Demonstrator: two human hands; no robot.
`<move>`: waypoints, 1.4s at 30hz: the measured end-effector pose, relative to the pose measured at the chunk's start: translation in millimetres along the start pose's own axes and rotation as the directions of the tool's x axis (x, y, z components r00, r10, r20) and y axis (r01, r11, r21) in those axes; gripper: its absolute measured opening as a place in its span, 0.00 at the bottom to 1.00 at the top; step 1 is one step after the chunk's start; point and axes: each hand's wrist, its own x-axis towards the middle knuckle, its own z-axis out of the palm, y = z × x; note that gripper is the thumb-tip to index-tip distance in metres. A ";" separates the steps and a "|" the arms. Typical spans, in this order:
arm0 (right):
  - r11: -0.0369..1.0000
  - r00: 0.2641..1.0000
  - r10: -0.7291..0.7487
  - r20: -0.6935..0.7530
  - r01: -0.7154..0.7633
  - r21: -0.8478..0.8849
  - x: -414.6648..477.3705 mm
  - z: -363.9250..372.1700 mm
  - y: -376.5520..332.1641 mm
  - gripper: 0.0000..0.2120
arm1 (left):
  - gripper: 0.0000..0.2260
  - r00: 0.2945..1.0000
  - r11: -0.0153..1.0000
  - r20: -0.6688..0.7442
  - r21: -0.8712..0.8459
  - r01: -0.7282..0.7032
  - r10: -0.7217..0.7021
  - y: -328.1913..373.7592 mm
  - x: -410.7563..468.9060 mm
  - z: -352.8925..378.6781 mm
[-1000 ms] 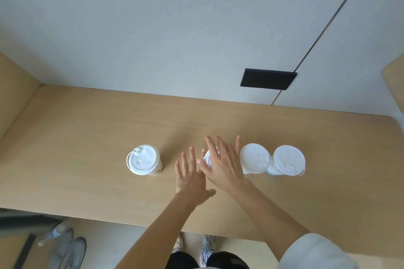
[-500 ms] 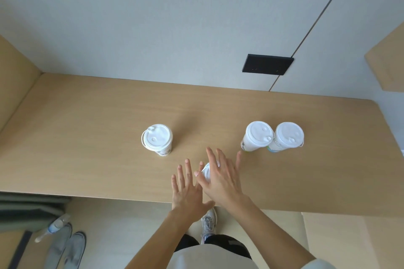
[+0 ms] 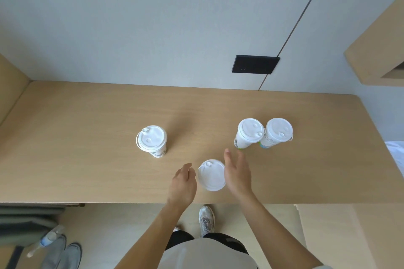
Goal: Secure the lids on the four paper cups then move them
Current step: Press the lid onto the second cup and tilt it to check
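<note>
Wooden table with four white-lidded paper cups, placed here from the near cup at the front edge. The left cup stands beyond it to the left, well apart; the inner right cup and outer right cup stand beyond it to the right, lids touching. Left hand, fingers loosely curled, just left of the near cup; right hand, fingers straight, against its right side; black wall plate far beyond it.

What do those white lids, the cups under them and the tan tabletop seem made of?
The round white lids look like thin moulded plastic, matte, with raised spouts. The printed white cup walls look like paper. The pale tan tabletop looks like wood-grain laminate or veneer: faint streaks, smooth.
</note>
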 end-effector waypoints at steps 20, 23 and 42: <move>0.977 0.988 0.124 -0.093 -0.138 -0.162 23.7 36.9 -8.1 0.26 | 0.33 0.946 0.974 -0.262 0.067 0.215 -0.191 40.8 47.5 51.9; 0.973 0.984 0.126 -0.127 -0.147 -0.178 19.9 37.0 -10.3 0.25 | 0.34 0.945 0.978 -0.283 0.083 0.194 -0.163 39.3 49.8 52.4; 0.998 0.986 0.060 -0.156 -0.056 0.028 -1.0 29.2 -4.7 0.41 | 0.31 0.983 0.967 -0.129 0.234 -0.095 0.128 31.5 49.2 26.8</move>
